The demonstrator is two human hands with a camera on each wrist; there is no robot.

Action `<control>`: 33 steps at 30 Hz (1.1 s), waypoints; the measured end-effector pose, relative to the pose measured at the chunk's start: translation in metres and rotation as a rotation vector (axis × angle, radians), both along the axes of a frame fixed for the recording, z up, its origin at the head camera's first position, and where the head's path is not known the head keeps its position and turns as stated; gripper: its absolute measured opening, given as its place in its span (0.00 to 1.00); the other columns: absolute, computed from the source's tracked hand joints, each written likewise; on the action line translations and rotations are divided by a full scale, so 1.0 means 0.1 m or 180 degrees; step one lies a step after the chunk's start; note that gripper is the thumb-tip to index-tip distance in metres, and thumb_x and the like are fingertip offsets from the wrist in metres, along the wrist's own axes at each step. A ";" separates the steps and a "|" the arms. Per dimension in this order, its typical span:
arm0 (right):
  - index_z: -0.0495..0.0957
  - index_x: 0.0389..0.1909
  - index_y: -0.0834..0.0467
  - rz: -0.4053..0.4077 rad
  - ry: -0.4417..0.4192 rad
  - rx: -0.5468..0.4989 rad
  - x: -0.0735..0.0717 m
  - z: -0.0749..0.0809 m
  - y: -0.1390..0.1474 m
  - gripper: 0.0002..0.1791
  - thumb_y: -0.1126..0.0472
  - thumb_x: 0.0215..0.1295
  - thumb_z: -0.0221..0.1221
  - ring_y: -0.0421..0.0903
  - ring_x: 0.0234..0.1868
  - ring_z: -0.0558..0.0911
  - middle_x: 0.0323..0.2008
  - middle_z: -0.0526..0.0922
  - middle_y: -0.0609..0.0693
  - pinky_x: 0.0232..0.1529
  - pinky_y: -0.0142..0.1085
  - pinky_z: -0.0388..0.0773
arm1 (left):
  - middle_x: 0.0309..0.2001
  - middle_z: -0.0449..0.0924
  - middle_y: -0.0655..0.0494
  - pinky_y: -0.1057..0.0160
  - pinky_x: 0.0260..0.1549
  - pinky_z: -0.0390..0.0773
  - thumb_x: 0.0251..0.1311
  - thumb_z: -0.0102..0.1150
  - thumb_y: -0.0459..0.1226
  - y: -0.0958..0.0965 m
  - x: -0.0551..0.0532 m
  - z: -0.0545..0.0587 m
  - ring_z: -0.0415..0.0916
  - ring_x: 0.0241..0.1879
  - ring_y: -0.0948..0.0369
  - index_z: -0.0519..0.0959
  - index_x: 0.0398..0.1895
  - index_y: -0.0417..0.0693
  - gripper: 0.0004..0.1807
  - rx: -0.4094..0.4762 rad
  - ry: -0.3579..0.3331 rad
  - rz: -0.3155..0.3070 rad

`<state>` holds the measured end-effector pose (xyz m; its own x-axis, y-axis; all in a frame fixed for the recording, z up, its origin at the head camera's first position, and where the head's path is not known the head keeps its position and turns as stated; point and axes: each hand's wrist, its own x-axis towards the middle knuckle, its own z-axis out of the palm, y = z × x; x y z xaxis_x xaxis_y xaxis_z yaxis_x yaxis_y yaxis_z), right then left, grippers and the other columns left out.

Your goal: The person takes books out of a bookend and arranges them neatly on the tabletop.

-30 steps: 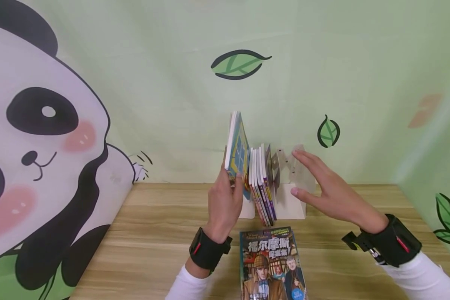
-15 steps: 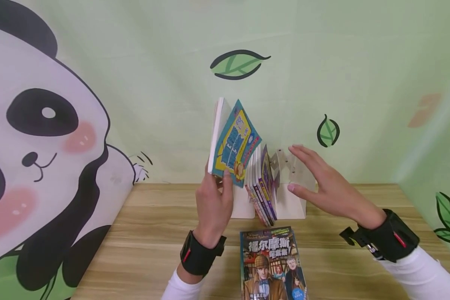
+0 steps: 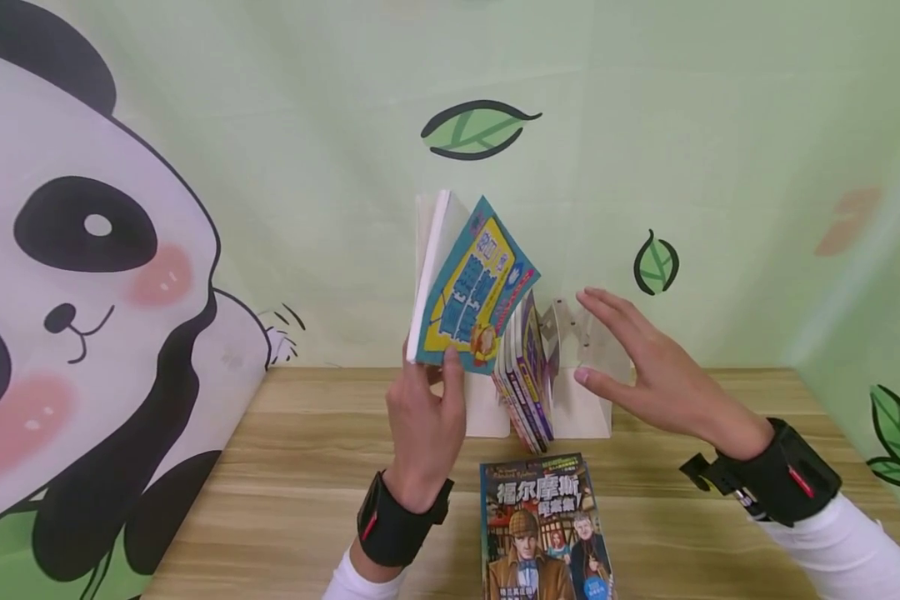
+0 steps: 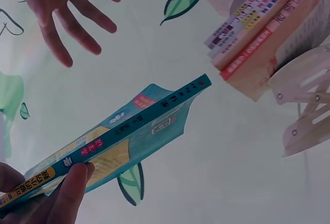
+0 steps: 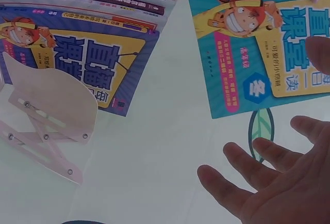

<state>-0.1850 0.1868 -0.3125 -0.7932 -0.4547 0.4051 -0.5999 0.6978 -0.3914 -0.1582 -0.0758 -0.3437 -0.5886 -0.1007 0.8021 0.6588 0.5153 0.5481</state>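
Observation:
My left hand (image 3: 426,425) grips a teal paperback book (image 3: 468,283) by its lower part, thumb on the cover and fingers behind. The book is raised and tilted, its cover bowed out from the white pages; in the left wrist view its spine (image 4: 129,123) shows. Just right of it, a row of thin books (image 3: 523,379) leans in a white folding book stand (image 3: 581,404). My right hand (image 3: 663,383) hovers by the stand's right end, fingers spread and holding nothing. In the right wrist view a purple book (image 5: 87,53) ends the row beside the stand's hinged side plate (image 5: 56,100).
A dark illustrated book (image 3: 543,525) lies flat on the wooden table (image 3: 292,467) in front of the stand, apparently on top of another. A green printed backdrop (image 3: 330,167) rises behind the table, with a large panda on the left.
My left hand has moved left with the teal book, away from the row. The cover has turned more toward the head camera. My right hand has barely shifted.

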 end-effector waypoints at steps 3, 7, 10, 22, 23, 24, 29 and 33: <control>0.47 0.78 0.46 0.0012 0.0053 -0.0011 0.01 0.02 -0.02 0.46 0.49 0.65 0.62 0.63 0.72 0.63 0.77 0.52 0.53 0.61 0.65 0.69 | 0.52 0.84 0.43 0.62 0.31 0.86 0.70 0.52 0.32 0.00 0.06 0.02 0.87 0.39 0.55 0.62 0.70 0.40 0.26 -0.0006 0.0055 -0.0050; 0.46 0.78 0.46 0.0013 0.0107 -0.0045 0.05 0.05 -0.04 0.47 0.49 0.65 0.62 0.61 0.73 0.63 0.78 0.52 0.52 0.61 0.64 0.69 | 0.53 0.83 0.43 0.62 0.32 0.86 0.68 0.54 0.29 0.01 0.15 0.05 0.87 0.41 0.55 0.64 0.68 0.39 0.26 -0.0020 0.0148 -0.0141; 0.47 0.78 0.46 0.0035 0.0165 -0.0075 0.08 0.07 -0.05 0.47 0.50 0.64 0.63 0.60 0.73 0.62 0.77 0.53 0.52 0.62 0.63 0.69 | 0.53 0.83 0.42 0.62 0.33 0.86 0.65 0.55 0.26 0.00 0.22 0.04 0.87 0.42 0.55 0.65 0.67 0.38 0.26 -0.0053 0.0199 -0.0166; 0.46 0.78 0.46 0.0108 0.0215 -0.0132 0.17 0.09 -0.10 0.48 0.52 0.63 0.64 0.58 0.74 0.61 0.77 0.53 0.51 0.63 0.63 0.69 | 0.52 0.84 0.40 0.63 0.33 0.86 0.62 0.56 0.24 -0.05 0.41 -0.08 0.86 0.43 0.53 0.66 0.66 0.36 0.28 -0.0231 0.0308 -0.0215; 0.46 0.78 0.47 0.0119 0.0228 -0.0137 0.17 0.10 -0.10 0.48 0.53 0.63 0.64 0.58 0.74 0.60 0.77 0.53 0.51 0.63 0.63 0.68 | 0.52 0.84 0.41 0.63 0.34 0.86 0.62 0.56 0.24 -0.05 0.43 -0.09 0.86 0.43 0.53 0.66 0.66 0.36 0.28 -0.0236 0.0295 -0.0231; 0.46 0.78 0.47 0.0128 0.0236 -0.0142 0.17 0.10 -0.10 0.48 0.53 0.63 0.64 0.58 0.74 0.60 0.77 0.53 0.52 0.63 0.63 0.68 | 0.52 0.84 0.41 0.63 0.34 0.86 0.61 0.57 0.24 -0.05 0.44 -0.10 0.86 0.43 0.53 0.66 0.66 0.36 0.28 -0.0248 0.0289 -0.0240; 0.46 0.79 0.46 0.0194 0.0249 -0.0223 0.19 0.09 -0.11 0.41 0.56 0.70 0.57 0.56 0.76 0.57 0.78 0.53 0.52 0.65 0.64 0.65 | 0.52 0.84 0.42 0.66 0.36 0.85 0.61 0.58 0.24 -0.03 0.55 -0.14 0.86 0.44 0.54 0.66 0.67 0.38 0.29 -0.0283 0.0153 -0.0307; 0.46 0.79 0.45 0.0264 0.0232 -0.0291 0.21 0.08 -0.11 0.38 0.59 0.73 0.53 0.55 0.77 0.55 0.78 0.52 0.51 0.66 0.64 0.64 | 0.52 0.84 0.42 0.67 0.38 0.85 0.62 0.57 0.24 -0.01 0.63 -0.19 0.86 0.45 0.55 0.66 0.67 0.39 0.29 -0.0269 0.0043 -0.0377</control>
